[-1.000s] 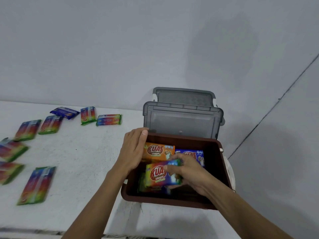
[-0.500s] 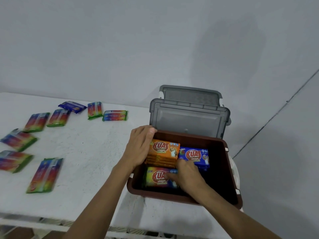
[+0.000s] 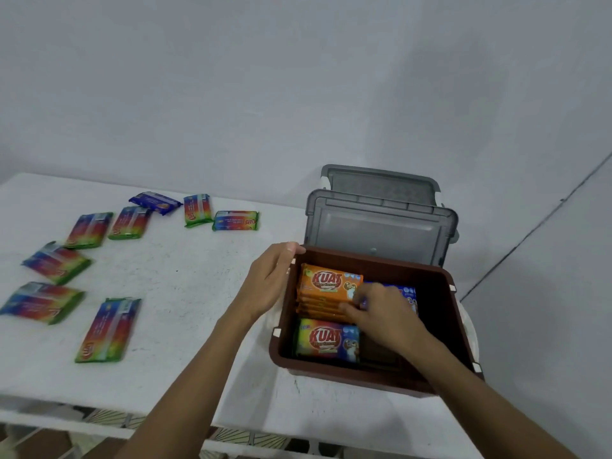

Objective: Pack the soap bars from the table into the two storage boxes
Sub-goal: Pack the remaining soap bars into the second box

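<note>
A brown storage box stands open at the table's right end, its grey lid upright behind it. Inside lie a stack of orange soap bars, a rainbow soap bar in front of it and a blue soap bar to the right. My left hand rests on the box's left rim, fingers straight. My right hand is inside the box, fingertips touching the orange stack and hiding part of the blue bar. A second grey lid shows behind; its box is hidden.
Several rainbow-wrapped soap bars lie on the white table to the left, the nearest by the front edge, plus a blue one at the back. A grey wall rises behind. The table's front edge runs below my arms.
My right hand laid the rainbow bar down in the box's front left, let go and moved up to the orange stack. My left hand stayed on the rim.
</note>
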